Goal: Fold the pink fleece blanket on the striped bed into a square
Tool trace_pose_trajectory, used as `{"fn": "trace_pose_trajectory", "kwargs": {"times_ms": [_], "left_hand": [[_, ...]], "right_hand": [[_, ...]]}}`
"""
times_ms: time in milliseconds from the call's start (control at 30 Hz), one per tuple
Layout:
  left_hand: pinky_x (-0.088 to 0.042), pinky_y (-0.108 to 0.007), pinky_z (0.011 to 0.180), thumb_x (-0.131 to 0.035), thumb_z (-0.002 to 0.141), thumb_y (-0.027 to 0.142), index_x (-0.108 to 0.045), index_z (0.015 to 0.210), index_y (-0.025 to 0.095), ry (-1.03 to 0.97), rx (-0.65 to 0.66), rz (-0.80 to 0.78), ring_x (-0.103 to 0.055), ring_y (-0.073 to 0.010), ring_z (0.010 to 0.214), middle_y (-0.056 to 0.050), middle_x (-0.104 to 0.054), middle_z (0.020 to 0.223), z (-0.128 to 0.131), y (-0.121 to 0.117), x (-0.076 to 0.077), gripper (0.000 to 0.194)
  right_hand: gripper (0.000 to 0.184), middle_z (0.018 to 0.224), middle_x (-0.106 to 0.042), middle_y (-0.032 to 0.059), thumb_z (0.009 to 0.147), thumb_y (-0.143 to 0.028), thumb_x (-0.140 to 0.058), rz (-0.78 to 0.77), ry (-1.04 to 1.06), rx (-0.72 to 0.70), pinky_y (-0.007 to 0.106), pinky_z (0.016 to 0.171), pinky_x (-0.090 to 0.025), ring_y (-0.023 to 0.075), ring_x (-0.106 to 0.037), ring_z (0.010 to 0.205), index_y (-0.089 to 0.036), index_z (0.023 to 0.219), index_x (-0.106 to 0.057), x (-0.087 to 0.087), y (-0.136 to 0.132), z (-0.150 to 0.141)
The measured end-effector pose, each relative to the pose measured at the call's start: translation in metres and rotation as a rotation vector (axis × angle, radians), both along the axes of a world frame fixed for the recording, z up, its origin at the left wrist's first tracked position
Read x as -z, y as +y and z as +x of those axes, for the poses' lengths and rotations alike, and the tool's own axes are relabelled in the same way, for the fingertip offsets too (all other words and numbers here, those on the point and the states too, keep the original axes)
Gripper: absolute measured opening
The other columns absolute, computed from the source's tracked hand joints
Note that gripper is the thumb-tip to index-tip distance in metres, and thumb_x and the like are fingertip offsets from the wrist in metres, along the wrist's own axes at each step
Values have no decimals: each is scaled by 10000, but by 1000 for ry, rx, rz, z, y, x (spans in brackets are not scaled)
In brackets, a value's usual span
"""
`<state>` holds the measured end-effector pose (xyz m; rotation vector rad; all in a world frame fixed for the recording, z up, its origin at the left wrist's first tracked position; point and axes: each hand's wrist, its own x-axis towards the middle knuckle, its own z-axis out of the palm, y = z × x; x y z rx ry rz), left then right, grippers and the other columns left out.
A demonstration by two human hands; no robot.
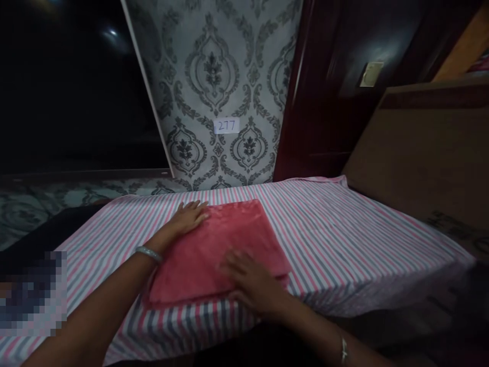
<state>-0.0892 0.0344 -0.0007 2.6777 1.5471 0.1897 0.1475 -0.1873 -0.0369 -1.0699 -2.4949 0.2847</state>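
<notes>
A folded red cloth (214, 250), soft and plush-looking, lies flat on the striped tablecloth (317, 224). My left hand (189, 218) rests on the cloth's far left corner, palm down with the fingers spread. Over the near right part of the cloth is my right hand (252, 283), slightly blurred, its fingers stretched out flat. Neither hand grips anything. At the near right corner the cloth's layered edges show. Bangles circle both wrists.
Behind the table is a patterned wall with a paper label (226, 125) reading 277. A large dark screen (76, 92) hangs at the left. On the right stand a dark red door frame (324, 86) and a big cardboard box (428, 153). A pixelated patch covers the lower left.
</notes>
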Motion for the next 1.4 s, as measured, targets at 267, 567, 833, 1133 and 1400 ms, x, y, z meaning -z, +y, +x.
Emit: {"fn": "trace_pose_trajectory", "kwargs": {"times_ms": [267,567,833,1133,1400], "left_hand": [[-116,-612,1234,-322,979,599,-265,1584,322,2,268,-56,-157,-365,1545,-68,-187,1687,131,-12,-6,667],[-188,-608,1221,-319,988,601,-285,1579,308,3,289,-65,-234,-367,1524,-94,-232,1674,146,-1,39,660],[-165,-570,1236,-307,990,590,-256,1590,298,20,270,-74,-212,-369,1530,-89,-199,1683,150,-6,30,669],[-113,-592,1243,-457,933,550,-277,1584,270,10,140,-33,-154,-335,1551,-105,-225,1673,52,-48,4,731],[-310,-523,1214,-557,843,592,-302,1566,145,-538,-406,-74,-308,-346,1502,-181,-291,1639,-70,-144,44,887]], "right_hand": [[714,1655,-150,72,964,-464,-702,-101,-122,333,669,1193,-105,372,-74,1509,-370,1572,-340,24,8,23],[757,1669,-96,14,982,-538,-639,-56,50,282,607,1232,-48,326,-10,1520,-373,1605,-242,66,-9,25],[659,1649,-203,9,999,-364,-589,-24,60,263,549,1243,-149,278,-93,1520,-323,1594,-308,70,-42,28],[492,1367,-590,137,1032,-505,-419,102,737,611,476,1052,-482,295,-554,1248,-209,1389,-586,48,-34,104],[723,1232,-662,143,874,-649,-511,-342,802,738,481,1050,-466,328,-609,1169,-171,1414,-560,66,17,112]]}}
